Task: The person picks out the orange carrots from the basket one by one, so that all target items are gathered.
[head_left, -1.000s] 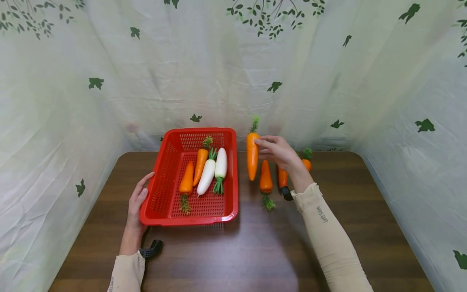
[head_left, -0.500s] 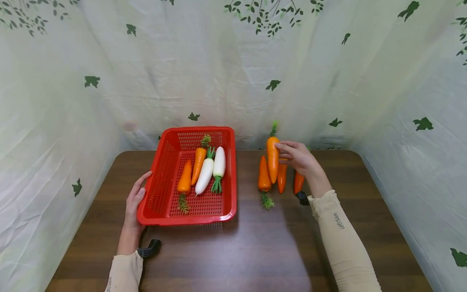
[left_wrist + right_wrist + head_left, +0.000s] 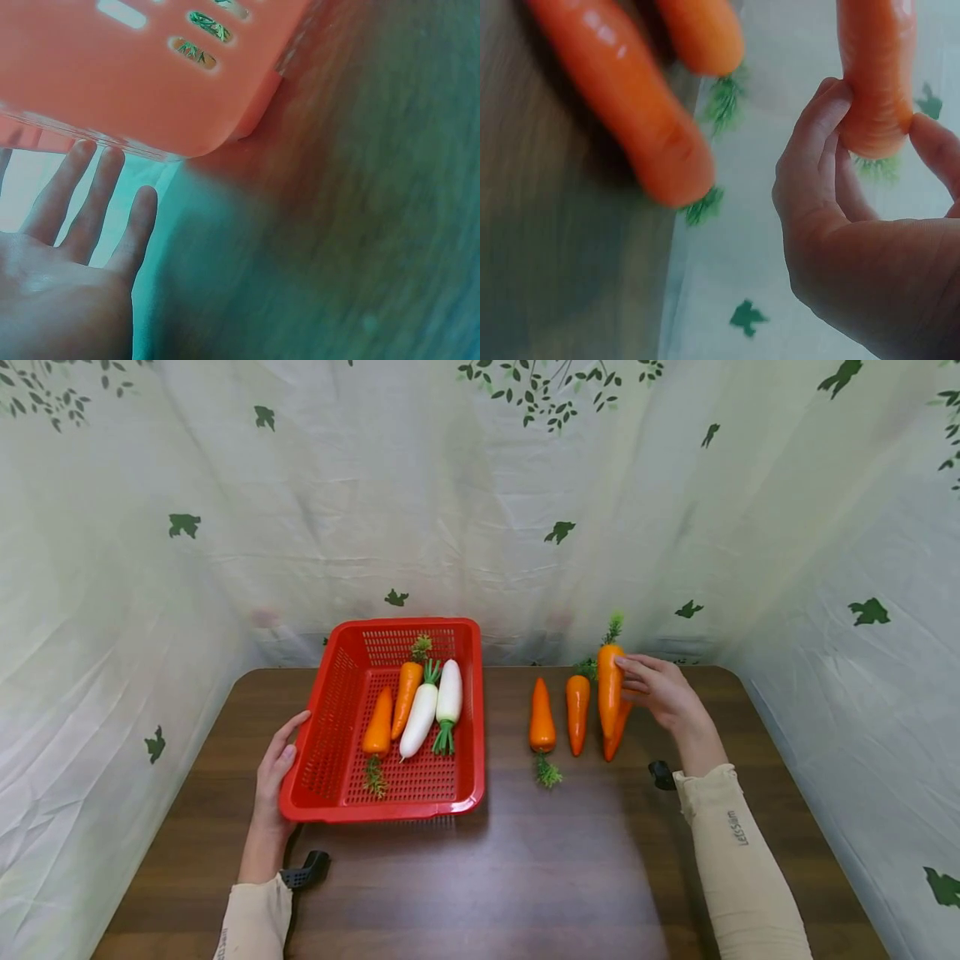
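Observation:
A red plastic basket [image 3: 384, 810] holds two orange carrots [image 3: 407, 697] and two white radishes [image 3: 449, 685] with green tops. My left hand [image 3: 273, 777] touches the basket's left side; its fingers look straight against the red wall in the left wrist view. Pinched near its thick end between the thumb and fingers of my right hand [image 3: 663, 693] is a carrot [image 3: 610, 672], leafy top upward. Behind it in the head view, another carrot [image 3: 621, 727] is partly hidden. Two more lie to the left: a carrot [image 3: 577, 710] and a leaf-end-forward carrot [image 3: 542, 718].
Brown wooden tabletop [image 3: 480, 893] lies under everything. A pale curtain [image 3: 480, 510] with green leaf prints hangs behind and along both sides. Black wrist devices [image 3: 306, 870] sit at both cuffs.
My right hand has carried the pinched carrot rightward, from beside the basket, past two lying carrots, to above the rightmost one. My left hand has stayed at the basket.

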